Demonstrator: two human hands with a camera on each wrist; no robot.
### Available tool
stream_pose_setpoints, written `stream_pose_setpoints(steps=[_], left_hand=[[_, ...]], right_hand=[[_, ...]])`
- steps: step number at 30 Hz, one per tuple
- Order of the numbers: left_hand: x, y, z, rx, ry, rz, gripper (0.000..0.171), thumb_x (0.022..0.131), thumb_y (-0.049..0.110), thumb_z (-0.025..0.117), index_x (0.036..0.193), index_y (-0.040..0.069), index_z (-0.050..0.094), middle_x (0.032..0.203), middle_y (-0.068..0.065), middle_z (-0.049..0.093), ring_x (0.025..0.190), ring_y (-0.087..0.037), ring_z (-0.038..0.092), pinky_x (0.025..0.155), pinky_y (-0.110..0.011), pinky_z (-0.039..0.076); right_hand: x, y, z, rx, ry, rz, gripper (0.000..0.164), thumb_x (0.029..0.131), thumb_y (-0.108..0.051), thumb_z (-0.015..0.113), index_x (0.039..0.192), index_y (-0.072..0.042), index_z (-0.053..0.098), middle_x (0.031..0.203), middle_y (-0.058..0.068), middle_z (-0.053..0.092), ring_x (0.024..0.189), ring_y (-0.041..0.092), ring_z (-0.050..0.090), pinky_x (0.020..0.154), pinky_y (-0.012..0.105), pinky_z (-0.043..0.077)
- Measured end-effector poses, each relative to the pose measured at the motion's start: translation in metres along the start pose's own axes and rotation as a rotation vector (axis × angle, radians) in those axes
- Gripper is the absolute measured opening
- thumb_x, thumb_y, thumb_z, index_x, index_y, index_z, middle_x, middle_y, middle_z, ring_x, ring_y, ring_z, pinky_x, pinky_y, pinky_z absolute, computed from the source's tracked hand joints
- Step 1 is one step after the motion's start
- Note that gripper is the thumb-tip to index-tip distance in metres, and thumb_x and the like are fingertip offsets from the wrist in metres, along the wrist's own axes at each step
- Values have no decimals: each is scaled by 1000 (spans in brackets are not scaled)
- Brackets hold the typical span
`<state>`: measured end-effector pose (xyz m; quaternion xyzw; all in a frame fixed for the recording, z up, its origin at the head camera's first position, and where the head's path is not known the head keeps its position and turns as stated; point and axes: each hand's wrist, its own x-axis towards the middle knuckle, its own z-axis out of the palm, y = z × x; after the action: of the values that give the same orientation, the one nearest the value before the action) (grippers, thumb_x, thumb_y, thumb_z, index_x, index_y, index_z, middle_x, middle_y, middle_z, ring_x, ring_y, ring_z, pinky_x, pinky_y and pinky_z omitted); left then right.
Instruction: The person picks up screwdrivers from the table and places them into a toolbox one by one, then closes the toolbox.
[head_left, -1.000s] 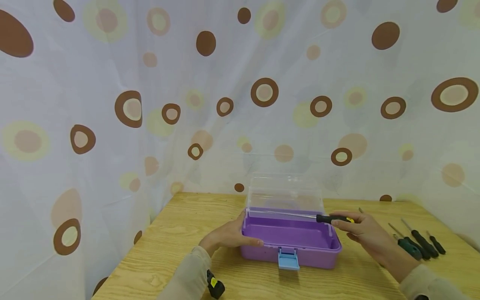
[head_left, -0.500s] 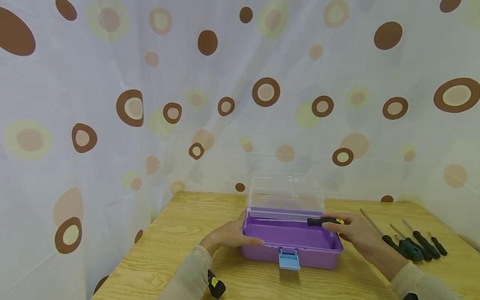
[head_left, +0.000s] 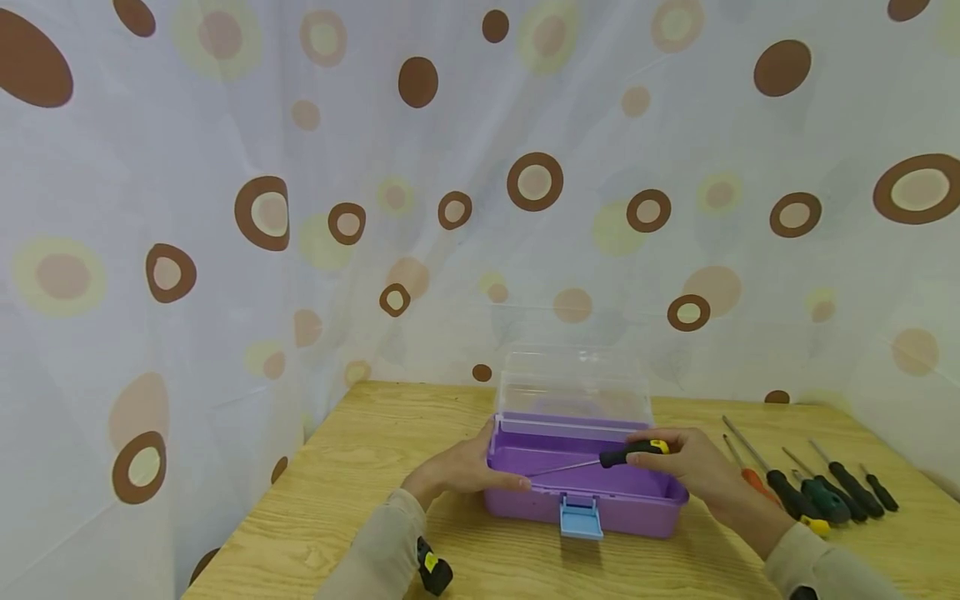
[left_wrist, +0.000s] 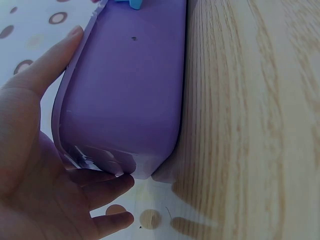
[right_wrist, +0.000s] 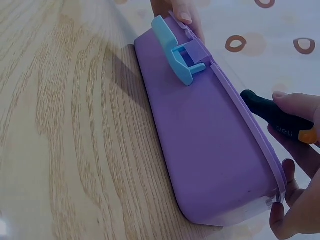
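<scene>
Person's R hand (head_left: 703, 473) pinches a blk-handled screwdriver (head_left: 615, 457) over the open purple box (head_left: 517, 504) b/w both hands, L hand (head_left: 461, 469) gripping the box's end w/ its thumb (head_left: 510, 481) approx. in line w/ the shaft (head_left: 566, 467), so an R-hand slip could poke it.

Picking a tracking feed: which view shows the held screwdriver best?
Head: the held screwdriver shows handle and shaft. Right wrist: handle closer, shaft hard to make out. Left wrist: none of it.

the left hand (head_left: 467, 469) lies spread, the right hand (head_left: 699, 468) pinches.
</scene>
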<state>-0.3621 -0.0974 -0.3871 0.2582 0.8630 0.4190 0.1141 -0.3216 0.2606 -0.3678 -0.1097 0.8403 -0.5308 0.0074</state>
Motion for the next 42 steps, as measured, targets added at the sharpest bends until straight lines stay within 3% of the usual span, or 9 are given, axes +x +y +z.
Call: stream_pose_setpoints(steps=[10,14,17,20,25,36,42], left_hand=[[0,0,1,-2,4,-17,130,81,52,85,167,12,-3,162,-17,37,143,-35,42,116,-56,31],[0,0,0,-4,-1,-9,129,81,52,85,167,12,-4,162,-16,38,142,-35,42,116,-57,31],[0,1,0,-2,-2,-7,129,82,52,84,167,13,-4,162,-16,37,143,-35,42,116,-57,30],[-1,1,0,5,-1,-10,129,82,53,84,167,12,-5,163,-16,36,144,-35,40,117,-57,30],[-1,2,0,12,0,-18,129,82,53,83,167,12,-4,162,-16,37,144,-36,40,117,-56,30],[0,1,1,23,12,-40,129,81,55,84,167,10,-2,162,-17,37,143,-37,41,116,-57,30],[1,0,1,30,7,-35,129,82,55,83,166,10,-3,163,-17,35,144,-36,40,117,-55,30]], right_hand=[[2,2,4,35,20,-13,53,90,-21,83,136,0,67,85,8,61,78,21,45,67,31,38],[2,4,5,30,16,-28,52,92,-21,82,137,0,66,103,12,69,85,20,52,70,31,43],[0,3,5,9,6,-61,50,95,-22,79,137,1,65,125,17,69,101,22,61,83,36,51],[-2,2,4,3,10,-81,48,97,-23,77,137,1,65,136,16,65,116,22,63,99,46,50],[-3,-1,3,3,25,-88,47,97,-23,76,135,2,66,133,16,67,113,21,65,104,56,46],[-7,-2,-4,-4,67,-53,51,96,-28,77,137,0,65,127,13,70,109,16,65,99,50,50],[-8,1,-10,9,51,-32,52,100,-26,73,142,2,60,129,15,67,109,14,63,100,56,47]])
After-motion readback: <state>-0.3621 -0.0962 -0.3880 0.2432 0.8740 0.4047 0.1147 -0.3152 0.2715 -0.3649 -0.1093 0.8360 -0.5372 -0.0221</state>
